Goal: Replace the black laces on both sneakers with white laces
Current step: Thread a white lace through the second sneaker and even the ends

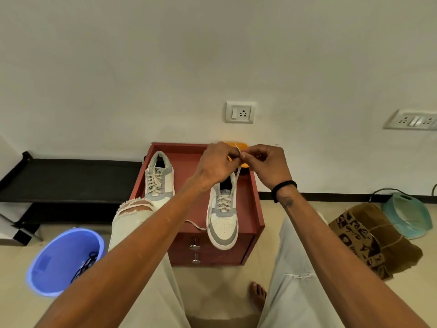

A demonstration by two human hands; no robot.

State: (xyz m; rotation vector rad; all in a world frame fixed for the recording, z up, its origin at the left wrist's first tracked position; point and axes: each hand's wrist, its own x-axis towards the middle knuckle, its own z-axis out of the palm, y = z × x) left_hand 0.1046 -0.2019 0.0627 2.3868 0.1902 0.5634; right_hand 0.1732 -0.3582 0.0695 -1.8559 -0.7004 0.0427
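Two white-and-grey sneakers stand on a red cabinet (256, 209). The left sneaker (159, 178) is laced with a white lace. The right sneaker (223, 221) also carries a white lace (238, 171), which rises from its top eyelets to my hands. My left hand (218, 163) and my right hand (264, 162) meet above the shoe's heel, and both pinch that lace. Its other end (195, 224) trails off the cabinet's front to the left. Black laces (85, 266) lie in the blue bucket.
A blue bucket (63, 261) stands on the floor at the left. A black low bench (71, 178) runs along the wall. A patterned brown cloth (371, 237) and a teal container (409, 214) lie at the right. An orange object (237, 146) sits behind my hands. My knees flank the cabinet.
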